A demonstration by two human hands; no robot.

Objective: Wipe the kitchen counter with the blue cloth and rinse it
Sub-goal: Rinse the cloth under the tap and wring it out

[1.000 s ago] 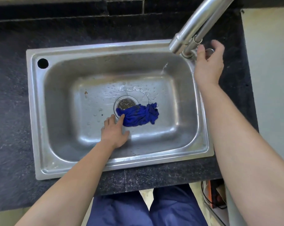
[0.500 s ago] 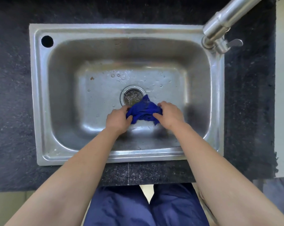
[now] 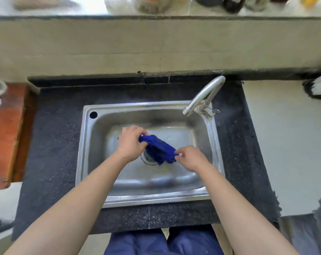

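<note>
Head view puts the blue cloth point(image 3: 159, 150) between your two hands, held up over the basin of the steel sink point(image 3: 83, 153). It is stretched into a bunched band sloping from upper left to lower right. Its lower folds hang in front of the drain point(image 3: 146, 159), and it is not clear whether they touch it. Your left hand point(image 3: 130, 145) grips the cloth's upper end, fingers curled round it and the back of the hand towards the camera. Your right hand point(image 3: 192, 159) pinches the lower end between thumb and fingertips, the remaining fingers loosely bent. Both your forearms reach in over the sink's near rim. At the far right corner the curved faucet point(image 3: 204, 94) arches with its spout over the basin, and a round hole point(image 3: 93, 115) marks the far left corner. The dark speckled counter point(image 3: 54, 144) surrounds the sink, with a reddish-brown wooden surface point(image 3: 5, 135) to your left and a pale surface point(image 3: 285, 144) to your right. Blurred containers stand on the ledge point(image 3: 156, 16) above the beige wall.
</note>
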